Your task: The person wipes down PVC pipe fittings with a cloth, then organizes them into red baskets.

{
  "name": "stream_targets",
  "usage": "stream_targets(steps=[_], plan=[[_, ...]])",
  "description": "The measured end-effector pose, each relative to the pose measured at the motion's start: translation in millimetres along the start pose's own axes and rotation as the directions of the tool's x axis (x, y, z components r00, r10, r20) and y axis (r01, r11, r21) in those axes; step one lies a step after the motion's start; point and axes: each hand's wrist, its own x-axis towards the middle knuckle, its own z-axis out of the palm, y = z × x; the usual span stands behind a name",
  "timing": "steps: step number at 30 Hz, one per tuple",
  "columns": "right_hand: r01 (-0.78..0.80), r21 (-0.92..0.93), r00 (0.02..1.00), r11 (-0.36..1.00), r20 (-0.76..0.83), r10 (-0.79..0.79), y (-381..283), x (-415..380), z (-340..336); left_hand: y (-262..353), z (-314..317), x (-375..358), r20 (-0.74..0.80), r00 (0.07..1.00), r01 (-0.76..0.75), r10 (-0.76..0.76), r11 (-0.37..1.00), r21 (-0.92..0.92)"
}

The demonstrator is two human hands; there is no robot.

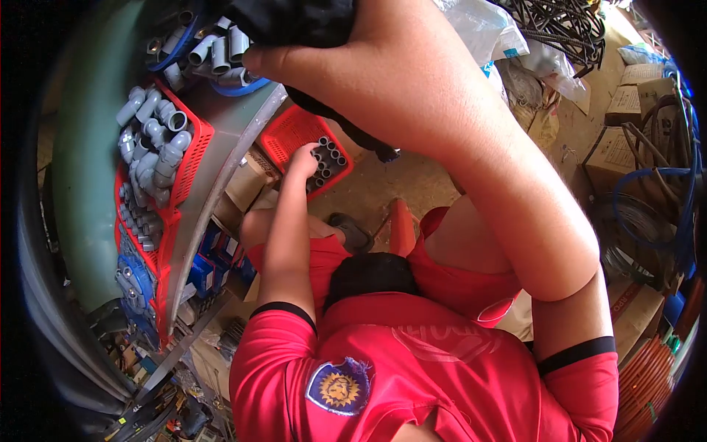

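My left hand (pixel 303 160) reaches down into a red plastic basket (pixel 283 136) on the floor, its fingers curled at the grey pipe fittings (pixel 324 173) standing there with their round openings up. The fingertips are partly hidden among them. Close to the camera, my right hand (pixel 353 77) is raised and closed on a black plastic bag (pixel 294 22). Its thumb lies along the near side of the bag, while the other fingers are hidden behind. Part of the black bag hangs below the wrist, above the floor.
Red baskets (pixel 197 158) of grey elbows and other fittings line the table at left. Blue-rimmed containers (pixel 243 88) hold more fittings at its far end. Cardboard boxes (pixel 622 158) and coiled cable (pixel 626 221) lie on the right. Blue boxes (pixel 213 258) sit under the table.
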Motion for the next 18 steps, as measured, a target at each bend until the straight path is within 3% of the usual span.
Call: stream_targets(steps=[2,3,6,8,10,11,14,18], plan=[[-0.067,0.139,0.992,0.988,0.119,0.050,0.7,8.1,-14.5,22.8,-33.1,-18.5,0.048,0.992,0.119,-0.119,0.993,0.008],[-0.051,0.137,0.992,0.989,0.121,0.034,-0.6,7.6,-13.8,-4.7,-8.7,-4.3,-0.106,0.994,0.031,-0.037,0.998,-0.059],[0.076,-0.010,0.997,0.997,-0.002,-0.076,-7.2,-1.4,7.4,26.7,-4.2,-37.2,-0.248,0.967,-0.051,0.051,0.999,0.004],[0.113,-0.035,0.992,0.993,-0.059,-0.115,-11.8,-3.5,18.3,62.2,0.9,-77.2,-0.232,0.946,-0.135,0.224,0.928,0.347],[0.063,0.060,0.998,0.996,-0.018,-0.062,-11.9,0.3,16.2,63.8,29.1,-83.6,-0.150,0.927,-0.248,0.343,0.863,0.441],[0.004,0.130,0.999,0.991,0.042,-0.010,-7.3,6.1,5.3,55.1,50.4,-79.0,-0.234,0.872,-0.277,0.430,0.828,0.488],[-0.029,0.042,0.999,0.999,0.024,0.028,0.2,7.8,14.8,44.2,80.2,-59.2,-0.313,0.826,-0.257,0.468,0.808,0.531],[-0.134,0.000,0.991,0.991,0.006,0.134,-7.2,7.7,16.6,46.0,68.2,-54.8,-0.325,0.838,-0.262,0.439,0.846,0.465]])
